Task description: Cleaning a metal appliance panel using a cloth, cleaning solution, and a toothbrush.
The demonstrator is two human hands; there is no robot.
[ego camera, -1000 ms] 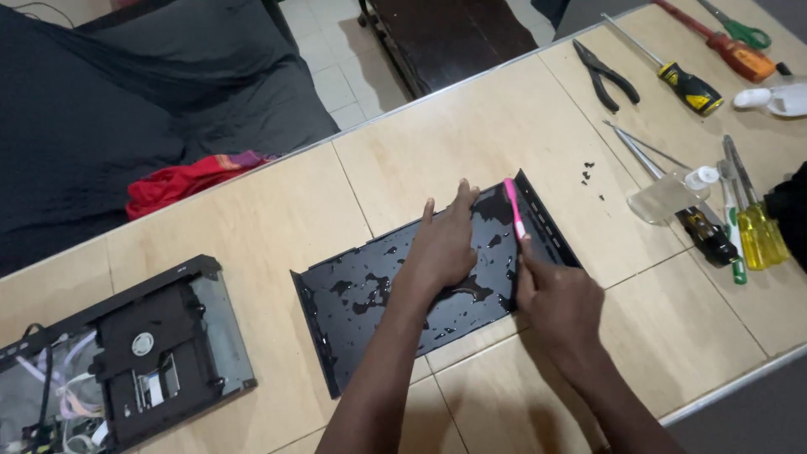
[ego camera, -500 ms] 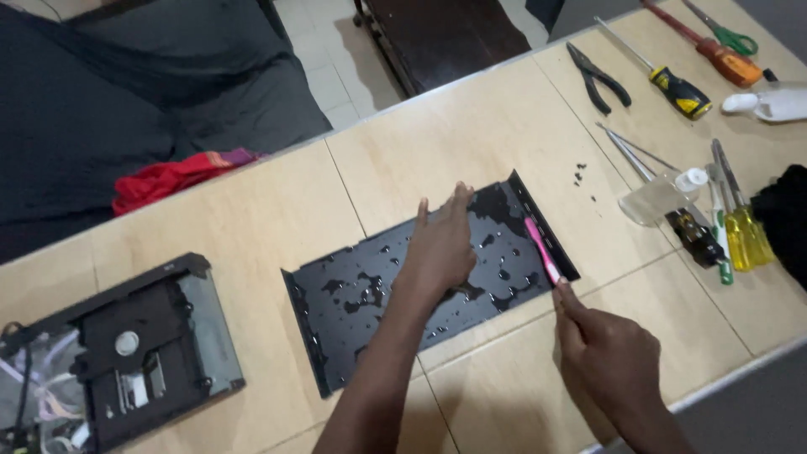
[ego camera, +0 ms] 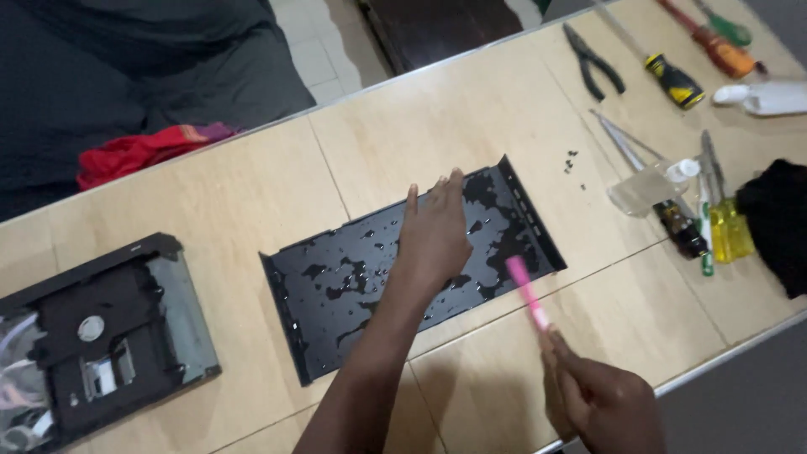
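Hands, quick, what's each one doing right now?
Left hand: open, palm flat on the wet black metal cover panel.
Right hand: closed, holding the thin pink plastic brush.

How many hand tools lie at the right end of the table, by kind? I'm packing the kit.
Pliers: 1
Screwdrivers, counted by handles: 5 (black-and-yellow, orange, green, clear yellow, dark)
Tweezers: 1
Total: 7
The pink brush in the right hand is not counted.
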